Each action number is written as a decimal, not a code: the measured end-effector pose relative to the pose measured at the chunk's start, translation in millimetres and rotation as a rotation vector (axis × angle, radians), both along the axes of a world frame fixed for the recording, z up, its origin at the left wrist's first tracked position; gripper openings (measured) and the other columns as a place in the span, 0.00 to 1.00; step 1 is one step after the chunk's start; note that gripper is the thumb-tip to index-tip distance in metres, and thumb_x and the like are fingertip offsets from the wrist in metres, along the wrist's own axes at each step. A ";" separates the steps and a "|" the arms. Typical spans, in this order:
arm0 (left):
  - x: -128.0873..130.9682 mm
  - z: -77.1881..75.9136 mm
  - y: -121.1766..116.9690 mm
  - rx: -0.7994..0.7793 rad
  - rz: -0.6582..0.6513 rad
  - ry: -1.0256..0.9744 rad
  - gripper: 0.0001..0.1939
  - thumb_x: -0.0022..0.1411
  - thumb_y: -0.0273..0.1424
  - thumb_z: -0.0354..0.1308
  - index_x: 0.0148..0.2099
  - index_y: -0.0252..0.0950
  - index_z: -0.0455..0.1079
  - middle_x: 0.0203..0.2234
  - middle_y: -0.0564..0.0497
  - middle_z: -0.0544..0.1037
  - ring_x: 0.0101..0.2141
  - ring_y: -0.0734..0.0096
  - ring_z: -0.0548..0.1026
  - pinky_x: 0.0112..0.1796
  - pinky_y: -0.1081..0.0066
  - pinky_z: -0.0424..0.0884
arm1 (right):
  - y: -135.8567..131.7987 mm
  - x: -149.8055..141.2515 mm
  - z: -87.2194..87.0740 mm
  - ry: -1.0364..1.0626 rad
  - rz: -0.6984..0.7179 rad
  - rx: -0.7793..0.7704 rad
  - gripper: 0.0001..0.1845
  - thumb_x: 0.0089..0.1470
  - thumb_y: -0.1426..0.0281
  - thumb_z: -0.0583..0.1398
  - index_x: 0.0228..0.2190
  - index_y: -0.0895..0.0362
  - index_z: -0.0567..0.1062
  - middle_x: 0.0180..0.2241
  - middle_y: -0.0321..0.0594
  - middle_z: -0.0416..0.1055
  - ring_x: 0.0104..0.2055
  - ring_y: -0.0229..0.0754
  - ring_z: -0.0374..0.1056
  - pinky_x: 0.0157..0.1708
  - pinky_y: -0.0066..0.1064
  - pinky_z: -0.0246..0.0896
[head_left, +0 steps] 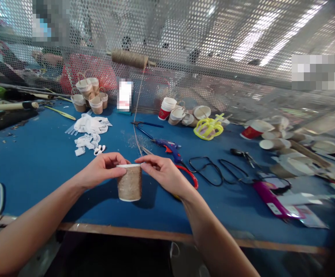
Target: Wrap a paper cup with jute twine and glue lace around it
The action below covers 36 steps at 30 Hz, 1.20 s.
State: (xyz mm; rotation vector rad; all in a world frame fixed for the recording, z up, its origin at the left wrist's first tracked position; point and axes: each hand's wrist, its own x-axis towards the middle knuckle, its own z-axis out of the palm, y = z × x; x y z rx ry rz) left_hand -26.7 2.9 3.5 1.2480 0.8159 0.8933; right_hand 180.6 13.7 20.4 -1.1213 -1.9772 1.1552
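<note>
A paper cup [129, 184] wrapped in brown twine hangs upright between my hands, above the near part of the blue table. On its left, my left hand [107, 166] grips the rim, thumb outside and fingers behind. My right hand [162, 169] pinches at the right of the rim, where the twine [138, 96] comes down to the cup. That strand runs from a twine spool [129, 58] mounted on the mesh panel. Beneath and beside my right hand lie red-handled scissors [191, 176], partly hidden by it.
A blue glue gun [170, 148] and its black cable [206, 169] lie right of centre. Small twine-covered baskets [96, 104] stand back left behind white ribbon [91, 125]. Cups [167, 107] and a yellow pumpkin-shaped frame [208, 130] line the mesh. A purple pouch [274, 198] lies right.
</note>
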 end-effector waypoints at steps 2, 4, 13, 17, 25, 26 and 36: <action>-1.3 -2.3 0.8 -0.016 -0.020 -0.046 0.11 0.47 0.34 0.64 0.28 0.33 0.67 0.32 0.49 0.76 0.30 0.72 0.71 0.32 0.72 0.65 | -0.4 0.4 0.5 0.029 0.031 -0.004 0.10 0.54 0.66 0.55 0.32 0.57 0.74 0.30 0.37 0.71 0.31 0.36 0.64 0.33 0.29 0.60; -2.1 -4.3 1.7 -0.031 -0.028 -0.086 0.12 0.47 0.35 0.65 0.28 0.32 0.67 0.31 0.49 0.76 0.31 0.72 0.71 0.33 0.71 0.64 | -0.6 1.1 0.9 0.047 0.037 -0.019 0.09 0.53 0.66 0.56 0.30 0.57 0.73 0.28 0.36 0.70 0.29 0.35 0.63 0.31 0.28 0.59; -2.9 -3.8 2.6 -0.053 -0.039 -0.138 0.11 0.46 0.33 0.66 0.28 0.33 0.69 0.33 0.49 0.76 0.34 0.70 0.72 0.36 0.70 0.64 | 1.0 6.2 1.0 0.044 0.075 -0.113 0.11 0.51 0.66 0.57 0.34 0.57 0.75 0.25 0.35 0.68 0.25 0.33 0.59 0.27 0.27 0.54; -2.9 -4.1 2.2 -0.065 -0.066 -0.149 0.09 0.47 0.31 0.66 0.28 0.33 0.69 0.33 0.49 0.77 0.35 0.70 0.73 0.38 0.69 0.64 | 2.3 7.5 2.5 0.017 0.118 -0.103 0.11 0.52 0.66 0.56 0.34 0.58 0.75 0.24 0.33 0.64 0.24 0.33 0.56 0.25 0.27 0.51; -4.9 -6.4 6.0 -0.034 -0.092 -0.071 0.08 0.48 0.31 0.63 0.29 0.33 0.68 0.36 0.48 0.76 0.36 0.70 0.73 0.39 0.68 0.65 | 2.5 7.1 3.5 -0.037 0.144 -0.084 0.09 0.53 0.67 0.55 0.31 0.59 0.72 0.18 0.27 0.51 0.20 0.31 0.47 0.21 0.26 0.44; -5.5 -6.2 6.9 -0.025 -0.103 -0.040 0.08 0.48 0.31 0.63 0.30 0.34 0.68 0.37 0.47 0.76 0.36 0.69 0.73 0.39 0.67 0.65 | 2.5 6.5 3.4 -0.061 0.147 -0.073 0.09 0.53 0.67 0.54 0.31 0.59 0.71 0.18 0.27 0.51 0.20 0.31 0.47 0.21 0.25 0.44; 2.8 2.0 3.5 0.368 -0.032 0.520 0.10 0.51 0.33 0.58 0.37 0.35 0.70 0.32 0.50 0.75 0.33 0.71 0.71 0.37 0.69 0.66 | -1.0 -5.1 3.3 -0.260 0.170 0.063 0.08 0.54 0.73 0.52 0.31 0.60 0.71 0.18 0.28 0.55 0.20 0.31 0.50 0.24 0.25 0.48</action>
